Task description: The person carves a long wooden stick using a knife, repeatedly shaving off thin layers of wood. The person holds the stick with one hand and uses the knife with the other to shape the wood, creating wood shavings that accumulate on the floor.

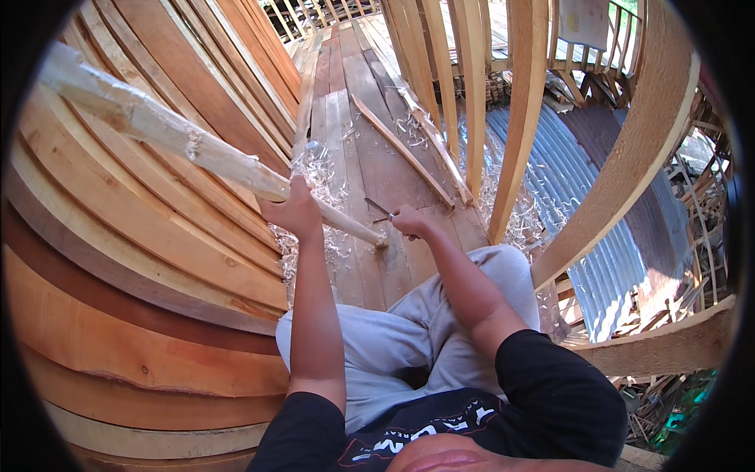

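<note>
Your grey-trousered knees sit nearest, and both forearms reach out over them to the work. Your left hand [295, 208] is clenched around the long pale wooden pole with a rough, shaved surface [197, 145], gripping it partway along. Your right hand [410, 222] is closed on the handle of a small dark-bladed knife [381, 211], whose blade points left toward the pole's lower end.

The pole's long axis runs from high on your far left down and to the right, its tapered tip [376, 239] resting just above the worn grey-brown plank floor [370, 157]. That tip lies between your two hands, closer to the right one, so the blade sits just beside it. The pole looks freshly whittled: pale, fibrous, with torn slivers lifting along it.

Beyond, pale curled wood shavings [314, 169] litter the planks, a thin loose wooden strip [403, 149] lies diagonally across them, and curved brown boards [141, 259] rise at your left
</note>
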`<state>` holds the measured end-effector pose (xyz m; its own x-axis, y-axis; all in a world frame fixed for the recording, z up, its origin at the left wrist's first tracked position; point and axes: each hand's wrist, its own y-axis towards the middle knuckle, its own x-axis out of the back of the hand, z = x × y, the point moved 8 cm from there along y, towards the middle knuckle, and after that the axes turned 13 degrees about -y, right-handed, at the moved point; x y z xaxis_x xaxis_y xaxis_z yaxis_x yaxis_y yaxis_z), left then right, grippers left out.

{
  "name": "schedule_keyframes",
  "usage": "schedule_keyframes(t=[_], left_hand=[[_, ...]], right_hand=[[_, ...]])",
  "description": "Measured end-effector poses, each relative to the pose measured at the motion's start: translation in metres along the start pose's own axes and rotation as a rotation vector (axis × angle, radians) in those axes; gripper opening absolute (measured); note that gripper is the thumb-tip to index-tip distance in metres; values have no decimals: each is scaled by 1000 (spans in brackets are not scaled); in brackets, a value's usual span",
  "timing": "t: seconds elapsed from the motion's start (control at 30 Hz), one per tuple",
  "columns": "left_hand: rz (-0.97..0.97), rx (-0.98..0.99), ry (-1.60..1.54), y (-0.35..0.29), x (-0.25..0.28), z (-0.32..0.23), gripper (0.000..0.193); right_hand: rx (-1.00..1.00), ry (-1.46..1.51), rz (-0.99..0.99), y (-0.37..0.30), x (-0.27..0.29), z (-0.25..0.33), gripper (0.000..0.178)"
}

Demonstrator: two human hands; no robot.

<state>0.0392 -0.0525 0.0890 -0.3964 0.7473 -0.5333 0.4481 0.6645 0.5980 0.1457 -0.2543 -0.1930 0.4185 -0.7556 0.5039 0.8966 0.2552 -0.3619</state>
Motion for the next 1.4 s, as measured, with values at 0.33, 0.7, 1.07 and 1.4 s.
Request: schedule_keyframes(t=[0.33, 0.7, 1.07, 1.4], left_hand=[[114, -166, 56, -11, -20, -12, 38], [22, -291, 160, -2, -18, -44, 34], [44, -125, 137, 19, 12, 6, 66], [-144, 111, 103, 26, 35, -12, 78]], right_hand=[[-10, 97, -127, -32, 2, -1, 26], [16, -288, -171, -82, 13, 60, 25], [140, -188, -371, -49, 9, 22, 24], [132, -171, -188, -28, -10, 48, 28]])
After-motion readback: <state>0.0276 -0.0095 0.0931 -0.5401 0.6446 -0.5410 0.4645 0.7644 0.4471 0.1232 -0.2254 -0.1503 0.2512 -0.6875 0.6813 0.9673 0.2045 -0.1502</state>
